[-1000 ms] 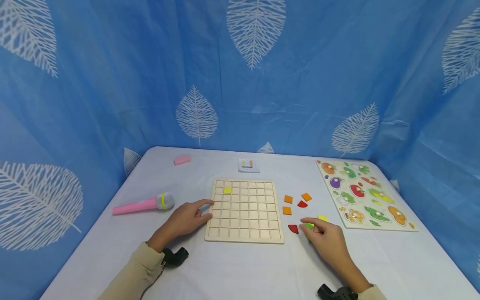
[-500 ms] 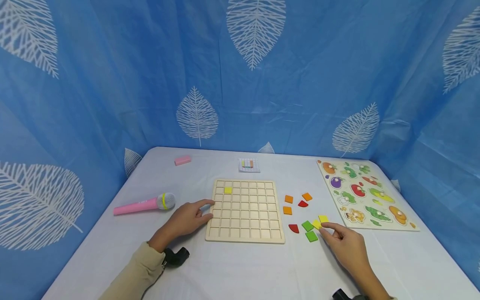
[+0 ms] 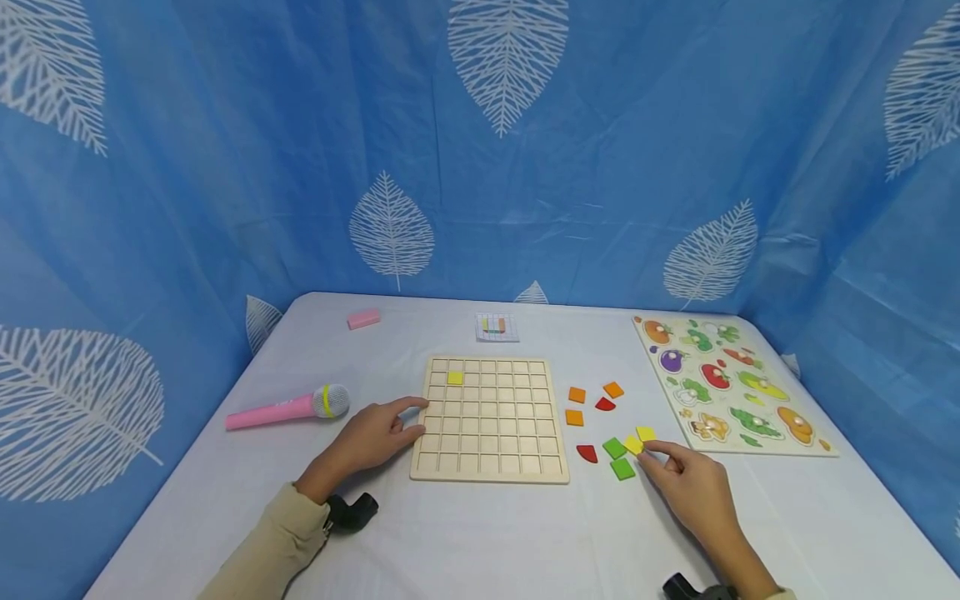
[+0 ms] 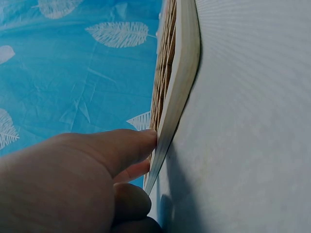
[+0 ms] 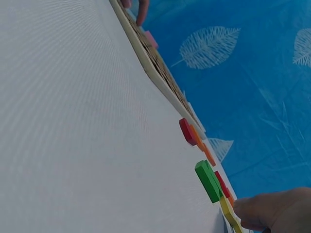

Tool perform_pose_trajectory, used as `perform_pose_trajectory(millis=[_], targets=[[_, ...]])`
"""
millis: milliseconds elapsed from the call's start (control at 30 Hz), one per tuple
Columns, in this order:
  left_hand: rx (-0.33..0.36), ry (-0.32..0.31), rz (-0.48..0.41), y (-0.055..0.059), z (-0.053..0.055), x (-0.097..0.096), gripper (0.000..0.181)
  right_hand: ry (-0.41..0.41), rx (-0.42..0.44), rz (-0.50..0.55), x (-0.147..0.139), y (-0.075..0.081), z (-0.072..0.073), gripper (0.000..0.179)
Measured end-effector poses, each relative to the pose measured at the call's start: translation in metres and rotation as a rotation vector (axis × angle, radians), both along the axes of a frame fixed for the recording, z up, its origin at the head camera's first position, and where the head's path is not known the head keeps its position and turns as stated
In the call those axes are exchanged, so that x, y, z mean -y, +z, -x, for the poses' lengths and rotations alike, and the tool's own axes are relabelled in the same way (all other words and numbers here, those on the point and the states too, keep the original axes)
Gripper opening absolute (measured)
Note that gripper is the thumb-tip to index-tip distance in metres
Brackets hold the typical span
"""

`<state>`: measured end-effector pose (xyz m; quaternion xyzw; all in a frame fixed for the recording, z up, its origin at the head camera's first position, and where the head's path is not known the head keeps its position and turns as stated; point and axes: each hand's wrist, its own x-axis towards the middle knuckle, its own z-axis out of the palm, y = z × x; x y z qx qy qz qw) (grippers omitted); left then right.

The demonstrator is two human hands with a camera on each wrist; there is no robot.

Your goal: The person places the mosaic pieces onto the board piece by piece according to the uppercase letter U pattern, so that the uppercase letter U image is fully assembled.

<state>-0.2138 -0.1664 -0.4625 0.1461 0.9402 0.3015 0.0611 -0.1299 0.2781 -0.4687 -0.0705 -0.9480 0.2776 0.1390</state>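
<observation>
Yellow square (image 3: 633,445) is sitting among the loose pieces to the right of the gridded board (image 3: 491,422), just beside the green squares (image 3: 622,469). Change over the last second: the right hand (image 3: 686,483) is now working here instead of over the green squares; reading this as the work shifting from green to yellow. The square is looking thin and plain bright yellow, a spare yellow square (image 3: 646,433) sitting close behind it. Thumb and forefinger are meeting at its corner; whether they are clamping it, I cannot tell. Left hand (image 3: 372,437) is touching the board's left edge, thumb and forefinger standing apart. One yellow tile (image 3: 455,378) is filling a cell near the board's far left corner. Orange squares (image 3: 574,417) and red wedges (image 3: 587,453) are lying around; a patterned card (image 3: 497,327) is resting beyond the board.
</observation>
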Motion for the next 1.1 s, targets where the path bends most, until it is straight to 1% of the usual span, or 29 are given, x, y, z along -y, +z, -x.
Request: perform_pose_trajectory(millis=[367,667,1100], targets=[[-0.015,-0.012,-0.001,0.0004,-0.0021,0.0010,0.045,-0.007,0.051,-0.001,0.0013,0.0011,0.0035,0.034],[-0.004,0.007,-0.007,-0.0019,-0.0016,-0.0006,0.044,-0.016,0.064,-0.004,0.0001,-0.0011,0.0046,0.037],[-0.012,0.001,-0.001,-0.0016,-0.0020,-0.0005,0.045,-0.011,0.056,-0.011,0.0013,-0.0025,0.0034,0.034]])
